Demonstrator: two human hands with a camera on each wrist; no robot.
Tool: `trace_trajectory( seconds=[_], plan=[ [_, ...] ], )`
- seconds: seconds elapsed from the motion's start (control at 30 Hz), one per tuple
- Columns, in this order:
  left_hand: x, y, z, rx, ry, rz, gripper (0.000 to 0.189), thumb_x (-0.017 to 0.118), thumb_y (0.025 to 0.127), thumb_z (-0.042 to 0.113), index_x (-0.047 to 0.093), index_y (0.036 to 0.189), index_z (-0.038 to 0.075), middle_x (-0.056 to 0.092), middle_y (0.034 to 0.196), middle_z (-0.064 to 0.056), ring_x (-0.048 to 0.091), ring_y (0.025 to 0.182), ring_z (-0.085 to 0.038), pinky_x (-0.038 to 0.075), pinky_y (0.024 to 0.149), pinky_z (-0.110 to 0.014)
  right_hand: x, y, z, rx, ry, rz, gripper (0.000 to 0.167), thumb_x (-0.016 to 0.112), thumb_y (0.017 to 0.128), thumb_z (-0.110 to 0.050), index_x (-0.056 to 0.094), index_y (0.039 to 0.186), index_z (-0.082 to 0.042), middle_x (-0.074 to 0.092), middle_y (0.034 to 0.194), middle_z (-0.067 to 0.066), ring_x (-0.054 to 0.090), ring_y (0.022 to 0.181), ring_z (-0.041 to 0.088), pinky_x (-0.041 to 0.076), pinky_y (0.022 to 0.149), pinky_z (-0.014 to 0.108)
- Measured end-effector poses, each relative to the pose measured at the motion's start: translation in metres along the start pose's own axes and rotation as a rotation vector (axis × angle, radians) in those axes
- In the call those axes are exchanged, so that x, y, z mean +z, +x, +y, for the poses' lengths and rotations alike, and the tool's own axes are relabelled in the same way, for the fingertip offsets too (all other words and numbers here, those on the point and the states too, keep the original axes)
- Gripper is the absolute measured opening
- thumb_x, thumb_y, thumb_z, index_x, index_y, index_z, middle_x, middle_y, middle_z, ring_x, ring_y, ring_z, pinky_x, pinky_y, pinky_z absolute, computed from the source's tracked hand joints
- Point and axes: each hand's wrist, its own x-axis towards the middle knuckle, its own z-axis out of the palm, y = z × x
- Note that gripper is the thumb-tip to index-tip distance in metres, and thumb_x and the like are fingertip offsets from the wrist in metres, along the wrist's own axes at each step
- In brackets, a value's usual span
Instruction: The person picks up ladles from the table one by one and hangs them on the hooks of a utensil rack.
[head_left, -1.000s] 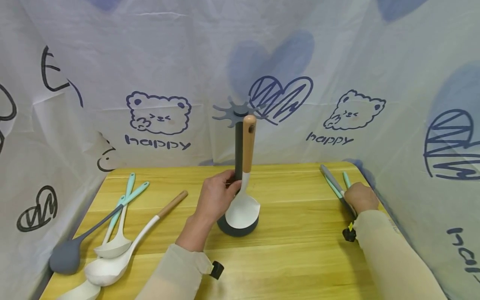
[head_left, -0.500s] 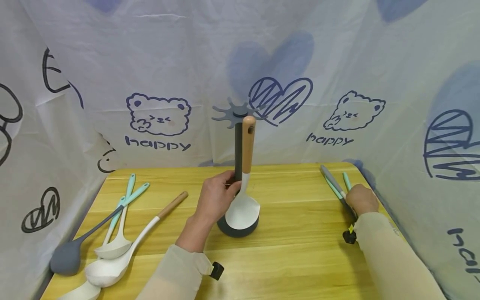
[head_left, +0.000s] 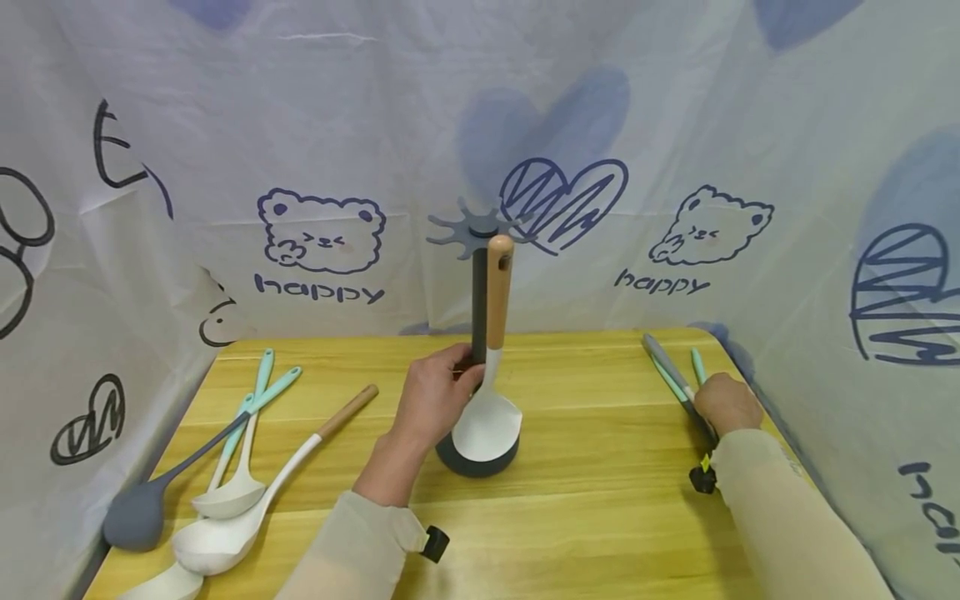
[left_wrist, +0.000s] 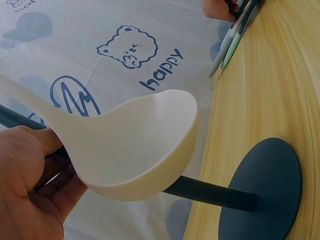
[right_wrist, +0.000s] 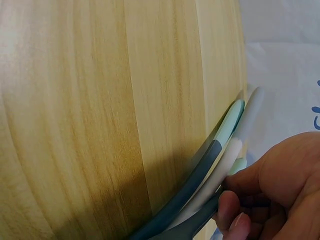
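At the middle of the table stands a dark utensil stand (head_left: pixel 479 312) with a round base and a hooked grey top. A white ladle (head_left: pixel 486 427) with a wooden handle hangs upright on its near side. My left hand (head_left: pixel 433 398) grips the stand's pole behind the ladle; the left wrist view shows its fingers (left_wrist: pixel 67 192) curled there. At the table's right edge, my right hand (head_left: pixel 727 404) pinches a dark utensil (right_wrist: pixel 202 216) with a mint handle end. Beside it lie a grey-ended white utensil (right_wrist: pixel 220 167) and another dark, mint-ended one (right_wrist: pixel 202 167). Their heads are hidden.
On the left of the wooden table (head_left: pixel 592 500) lie a dark turner-like utensil (head_left: pixel 135 517), a wooden-handled white ladle (head_left: pixel 217 543), a smaller white ladle (head_left: pixel 228 498) and another pale utensil (head_left: pixel 168 585), partly overlapping. A printed curtain (head_left: pixel 420 108) encloses the back and sides.
The head view has shifted very slightly. My left hand stays on the stand's pole, and my right hand stays among the utensils at the right edge with barely any movement.
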Motion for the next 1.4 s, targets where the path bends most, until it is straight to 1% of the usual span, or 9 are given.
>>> trace_trajectory(
  seconds=[0.23,0.43,0.53,0.7,0.9,1.1,1.23,1.33,1.4],
  plan=[
    [0.001,-0.001,0.0,0.012,0.003,0.002,0.019,0.071,0.103,0.023,0.077,0.118,0.012,0.08,0.102,-0.003,0.071,0.085,-0.017,0.061,0.075,-0.038,-0.004,-0.004,0.001,-0.029,-0.003,-0.007,0.032,0.041,0.102,-0.01,0.066,0.09,0.007,0.065,0.077,0.02,0.059,0.066,0.032,0.048,0.054,0.041],
    [0.001,-0.001,0.0,0.017,-0.004,0.002,0.019,0.071,0.103,0.022,0.077,0.118,0.012,0.08,0.102,-0.003,0.071,0.084,-0.016,0.061,0.074,-0.037,-0.007,-0.002,0.003,-0.037,-0.014,-0.001,0.032,0.039,0.099,-0.007,0.064,0.085,0.005,0.064,0.082,0.023,0.059,0.074,0.038,0.049,0.061,0.045],
    [0.001,-0.001,0.0,0.016,-0.01,0.001,0.019,0.071,0.103,0.023,0.077,0.118,0.012,0.08,0.102,-0.003,0.071,0.083,-0.016,0.061,0.074,-0.037,-0.009,-0.001,0.003,-0.051,-0.03,0.019,0.031,0.04,0.097,-0.007,0.064,0.084,0.006,0.064,0.082,0.023,0.059,0.076,0.039,0.05,0.064,0.046],
    [0.0,-0.001,0.0,0.02,-0.005,0.006,0.02,0.071,0.103,0.023,0.077,0.118,0.012,0.08,0.102,-0.003,0.071,0.085,-0.017,0.061,0.074,-0.037,-0.013,-0.002,-0.003,-0.088,-0.042,0.036,0.031,0.04,0.097,-0.005,0.064,0.08,0.005,0.064,0.078,0.021,0.06,0.071,0.037,0.051,0.061,0.045],
    [0.0,0.0,0.0,0.013,-0.008,0.008,0.021,0.072,0.102,0.021,0.077,0.12,0.011,0.08,0.103,-0.004,0.072,0.086,-0.018,0.061,0.076,-0.038,-0.015,-0.004,-0.014,-0.091,-0.045,0.046,0.035,0.041,0.098,-0.009,0.063,0.072,-0.001,0.062,0.069,0.013,0.058,0.065,0.033,0.048,0.058,0.041],
    [0.001,0.0,0.0,0.005,-0.015,0.009,0.02,0.071,0.103,0.022,0.077,0.119,0.012,0.08,0.102,-0.003,0.07,0.084,-0.017,0.061,0.075,-0.037,-0.011,-0.004,-0.026,-0.075,0.019,0.116,0.033,0.048,0.098,-0.013,0.065,0.073,0.0,0.062,0.059,0.008,0.06,0.058,0.029,0.049,0.054,0.038],
    [0.001,0.0,-0.001,0.006,-0.018,0.008,0.018,0.071,0.103,0.022,0.077,0.118,0.013,0.079,0.1,-0.002,0.068,0.081,-0.016,0.059,0.072,-0.036,-0.01,-0.009,-0.037,-0.094,0.064,0.179,0.031,0.049,0.097,-0.014,0.065,0.075,0.002,0.062,0.067,0.014,0.061,0.064,0.034,0.049,0.056,0.041],
    [0.001,0.0,-0.001,0.01,-0.016,0.01,0.019,0.07,0.104,0.023,0.077,0.118,0.013,0.079,0.1,-0.002,0.069,0.081,-0.015,0.06,0.072,-0.035,-0.009,-0.014,-0.049,-0.102,0.115,0.203,0.035,0.051,0.101,-0.019,0.066,0.079,0.004,0.062,0.071,0.017,0.06,0.064,0.035,0.049,0.055,0.042],
    [0.001,0.0,-0.001,0.014,-0.016,0.011,0.019,0.071,0.103,0.022,0.077,0.118,0.013,0.079,0.101,-0.002,0.069,0.081,-0.016,0.06,0.072,-0.036,-0.008,-0.019,-0.058,-0.106,0.151,0.219,0.037,0.051,0.104,-0.021,0.068,0.083,0.004,0.063,0.069,0.015,0.059,0.062,0.033,0.048,0.053,0.04]
  ],
)
